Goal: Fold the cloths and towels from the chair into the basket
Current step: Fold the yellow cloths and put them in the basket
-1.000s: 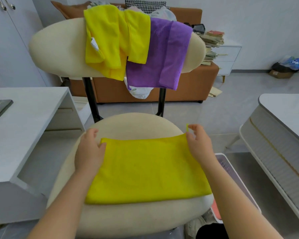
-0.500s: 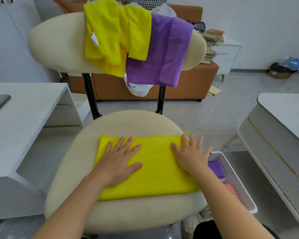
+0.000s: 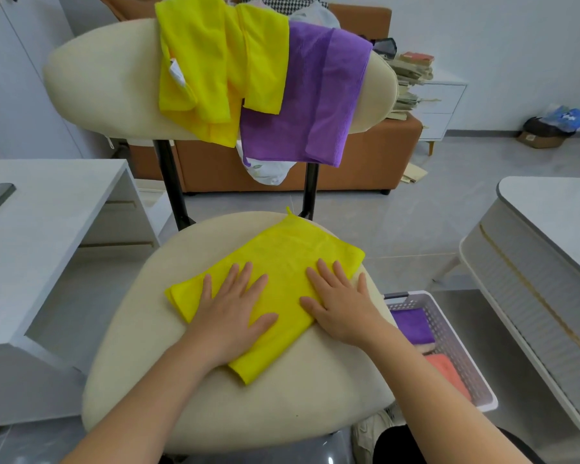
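Pressing flat: left hand [image 3: 230, 314], right hand [image 3: 340, 301] on yellow cloth [image 3: 282, 262]

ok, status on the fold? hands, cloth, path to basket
Left hand and right hand open, flat on folded yellow cloth on seat. Basket right of chair, nothing between. Draped yellow cloths, purple cloth wait on backrest.

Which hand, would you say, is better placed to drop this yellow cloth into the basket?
Probably the right hand: it lies flat on the cloth's side nearest the basket, right of the chair.
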